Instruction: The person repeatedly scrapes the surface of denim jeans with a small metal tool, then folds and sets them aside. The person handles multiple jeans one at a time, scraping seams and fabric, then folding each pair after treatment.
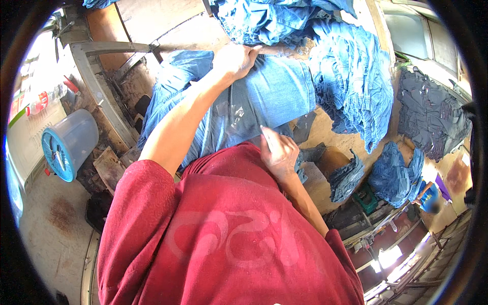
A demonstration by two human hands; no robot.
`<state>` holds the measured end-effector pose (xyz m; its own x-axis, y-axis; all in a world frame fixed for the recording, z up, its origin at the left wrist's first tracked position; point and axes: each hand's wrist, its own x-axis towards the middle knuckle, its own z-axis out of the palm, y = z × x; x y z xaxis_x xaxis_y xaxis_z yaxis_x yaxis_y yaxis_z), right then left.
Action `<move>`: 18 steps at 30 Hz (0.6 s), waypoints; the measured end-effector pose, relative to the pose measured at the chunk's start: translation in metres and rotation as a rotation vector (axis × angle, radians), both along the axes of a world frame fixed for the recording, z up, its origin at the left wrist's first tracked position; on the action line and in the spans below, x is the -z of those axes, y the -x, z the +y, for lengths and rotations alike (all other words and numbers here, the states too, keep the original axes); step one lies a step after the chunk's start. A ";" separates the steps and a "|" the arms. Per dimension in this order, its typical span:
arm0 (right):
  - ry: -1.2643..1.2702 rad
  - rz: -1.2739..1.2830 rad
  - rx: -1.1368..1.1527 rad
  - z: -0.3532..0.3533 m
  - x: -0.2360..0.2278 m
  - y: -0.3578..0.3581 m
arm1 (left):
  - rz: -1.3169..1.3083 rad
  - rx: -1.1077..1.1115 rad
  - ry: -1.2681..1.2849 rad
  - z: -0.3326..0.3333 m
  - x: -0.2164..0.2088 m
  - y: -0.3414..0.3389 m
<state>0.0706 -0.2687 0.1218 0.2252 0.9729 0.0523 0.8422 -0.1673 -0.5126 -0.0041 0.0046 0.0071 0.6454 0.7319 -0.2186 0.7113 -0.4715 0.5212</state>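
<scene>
A pair of blue jeans (282, 89) lies stretched across in front of me, one leg spread flat with its hem toward the right. My left hand (236, 62) is closed on the far edge of that leg. At the near edge, my right hand (279, 153) has its fingers curled in and its thumb raised along them. What it grips, if anything, is hidden. Between the hands the denim is darker, and small shiny, clear pieces (237, 116) show on it. The bunched rest of the jeans extends to the left beneath my left forearm.
Heaped blue denim (353, 76) lies at the far side and right, with dark garments (429, 112) beyond. A clear bucket with a blue rim (60, 152) is at left beside a wooden frame (99, 91). Another person (429, 198) is at far right, near more denim (394, 173).
</scene>
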 end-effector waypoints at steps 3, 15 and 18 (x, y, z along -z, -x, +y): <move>-0.027 0.130 0.153 0.011 -0.006 -0.013 | -0.244 -0.116 -0.126 0.002 -0.031 0.014; -0.247 -0.105 -0.062 0.037 0.053 -0.028 | -0.253 0.109 -0.286 -0.167 -0.081 0.127; -0.181 -0.212 -0.017 0.039 0.052 -0.049 | -0.278 0.094 -0.294 -0.166 -0.075 0.126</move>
